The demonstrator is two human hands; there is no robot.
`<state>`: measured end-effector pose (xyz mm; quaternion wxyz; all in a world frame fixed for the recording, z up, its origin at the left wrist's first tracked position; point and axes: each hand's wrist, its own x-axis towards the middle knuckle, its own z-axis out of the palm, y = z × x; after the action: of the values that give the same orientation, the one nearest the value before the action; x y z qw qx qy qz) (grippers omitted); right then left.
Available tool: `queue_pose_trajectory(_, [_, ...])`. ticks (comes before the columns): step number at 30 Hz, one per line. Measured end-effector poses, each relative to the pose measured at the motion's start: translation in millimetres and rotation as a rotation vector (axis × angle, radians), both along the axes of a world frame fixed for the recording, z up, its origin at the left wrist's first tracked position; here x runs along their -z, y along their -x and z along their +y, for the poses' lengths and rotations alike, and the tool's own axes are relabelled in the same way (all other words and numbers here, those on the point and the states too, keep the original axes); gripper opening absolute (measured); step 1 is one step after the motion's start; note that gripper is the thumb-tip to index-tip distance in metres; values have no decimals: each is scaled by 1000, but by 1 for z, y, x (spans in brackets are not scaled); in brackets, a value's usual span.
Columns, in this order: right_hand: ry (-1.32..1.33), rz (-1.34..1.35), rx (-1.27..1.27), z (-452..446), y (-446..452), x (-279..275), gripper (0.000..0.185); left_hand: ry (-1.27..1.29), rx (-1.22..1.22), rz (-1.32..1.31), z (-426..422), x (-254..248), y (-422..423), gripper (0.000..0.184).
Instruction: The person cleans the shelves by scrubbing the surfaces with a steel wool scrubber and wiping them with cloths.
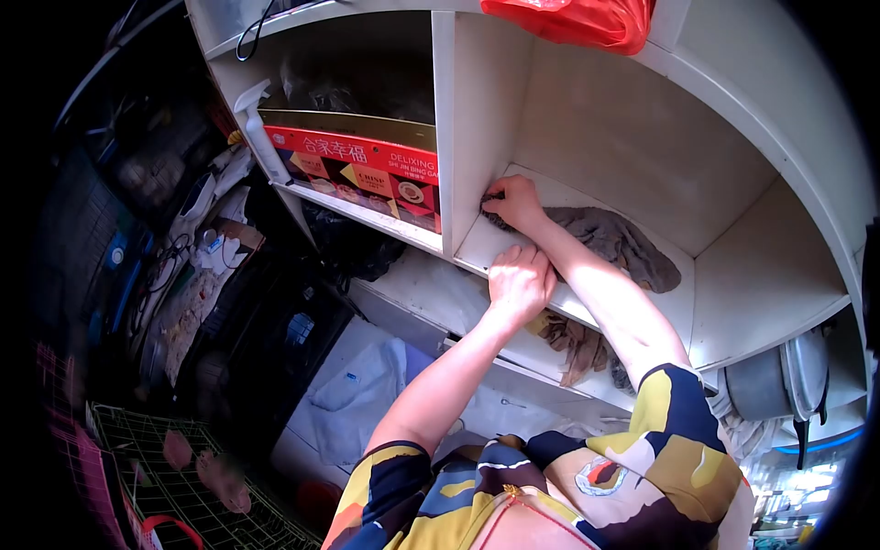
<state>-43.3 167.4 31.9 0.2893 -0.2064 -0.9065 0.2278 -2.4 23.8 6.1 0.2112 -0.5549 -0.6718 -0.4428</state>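
Grey cloth pinched near the shelf divider

The right hand reaches into the open compartment, thumb and bent fingers pinching 1 dark end of the cloth close to the divider. The rest of the cloth lies rumpled on the compartment floor, beyond the right forearm. The left hand is at the front edge, below that forearm, fingers curled; the view doesn't show whether they close on anything.

For good control, the pinch should take in a full fold rather than a thin edge, with the pads pressing evenly down toward the corner. The loose part would handle better gathered under the palm than trailing. A left hand braced on the edge, clear of the other arm, would steady the reach. The red box stands across the divider, apart from both hands.
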Motion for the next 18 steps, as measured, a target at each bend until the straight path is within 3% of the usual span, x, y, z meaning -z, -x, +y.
queue_pose_trajectory(1, [-2,4,3,1,1,-4,27,1,13,-19,-1,-1,0,13])
queue_pose_trajectory(4, [329,238,65,12,4,-24,28,5,3,11,-3,0,0,12])
queue_pose_trajectory(5, [328,242,65,14,4,-32,28,17,-3,26,-3,-1,1,12])
queue_pose_trajectory(7, [451,535,37,2,6,-65,25,15,-4,25,-2,-1,2,12])
queue_pose_trajectory(8, [370,596,25,-4,7,-73,24,16,-5,15,-2,-1,1,11])
queue_pose_trajectory(11, [182,521,2,-35,-7,-62,25,31,-8,-7,-2,-1,1,16])
queue_pose_trajectory(15, [228,160,-52,-54,-19,-18,24,18,-31,-45,0,16,2,21])
queue_pose_trajectory(18, [234,300,-91,-75,-23,-57,23,66,15,-126,2,21,3,25])
